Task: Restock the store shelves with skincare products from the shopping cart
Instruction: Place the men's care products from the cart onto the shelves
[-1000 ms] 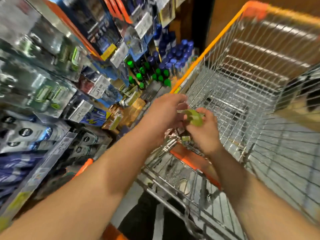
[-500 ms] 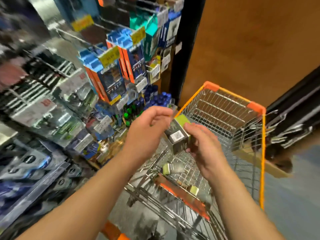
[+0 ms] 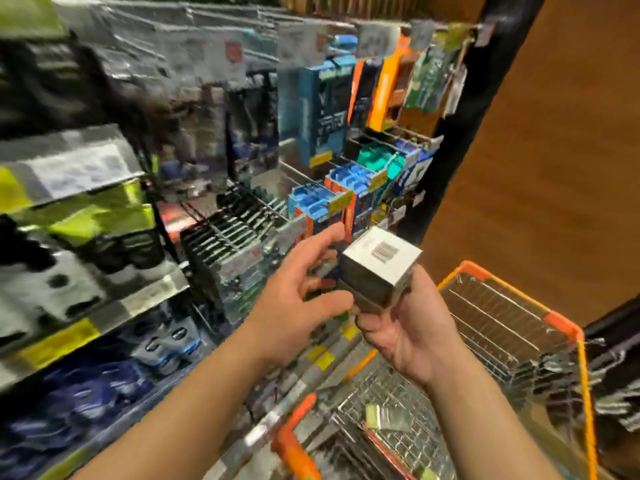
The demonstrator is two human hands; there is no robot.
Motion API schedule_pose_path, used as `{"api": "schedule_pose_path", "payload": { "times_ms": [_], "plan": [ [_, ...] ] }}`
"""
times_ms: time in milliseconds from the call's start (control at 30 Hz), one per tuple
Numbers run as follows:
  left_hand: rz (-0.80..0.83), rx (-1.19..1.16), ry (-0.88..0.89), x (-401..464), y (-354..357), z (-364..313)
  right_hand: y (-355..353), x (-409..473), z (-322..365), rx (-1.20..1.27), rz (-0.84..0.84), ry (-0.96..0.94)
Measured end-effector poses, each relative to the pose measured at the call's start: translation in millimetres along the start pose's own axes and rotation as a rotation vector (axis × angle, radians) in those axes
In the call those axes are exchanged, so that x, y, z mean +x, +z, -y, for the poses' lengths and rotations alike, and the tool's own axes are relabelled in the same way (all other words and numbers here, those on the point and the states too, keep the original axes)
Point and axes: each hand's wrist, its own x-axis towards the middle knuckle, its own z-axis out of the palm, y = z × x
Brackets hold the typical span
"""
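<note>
My right hand (image 3: 408,327) grips a small silver-white product box (image 3: 379,268) from below, held up in front of the shelves (image 3: 145,296). My left hand (image 3: 298,292) is just left of the box with fingers spread and relaxed; its thumb nears the box's lower edge, holding nothing. Below is the wire shopping cart (image 3: 568,330) with orange trim. A small pale-green box (image 3: 384,419) lies in its child-seat section.
The shelves on the left hold blue and orange razor packs (image 3: 322,206), dark hanging packs (image 3: 225,251) and blurred black, white and yellow-green packages (image 3: 86,216). A black upright post (image 3: 464,109) ends the shelving. An orange-brown wall (image 3: 554,168) is beyond the cart.
The view has swung up from the cart toward the shelves. My right hand has raised the box higher, and my left hand has come off it and spread open.
</note>
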Motion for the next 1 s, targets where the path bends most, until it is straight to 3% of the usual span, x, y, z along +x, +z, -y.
{"api": "schedule_pose_path", "payload": {
  "times_ms": [267, 500, 667, 900, 1000],
  "plan": [
    [-0.061, -0.113, 0.023, -36, -71, -38, 99, -11, -25, -0.162, 0.215, 0.041],
    [-0.273, -0.418, -0.023, -65, -116, -60, 147, -10, -47, -0.452, 0.214, -0.112],
    [-0.458, -0.566, -0.109, -73, -134, -81, 172, -7, -59, -0.61, 0.087, -0.398],
    [-0.598, -0.711, -0.206, -78, -154, -91, 190, 4, -67, -0.785, 0.178, -0.947],
    [-0.595, -0.739, -0.176, -81, -161, -93, 206, 5, -66, -0.843, 0.178, -1.063]
  ]
}}
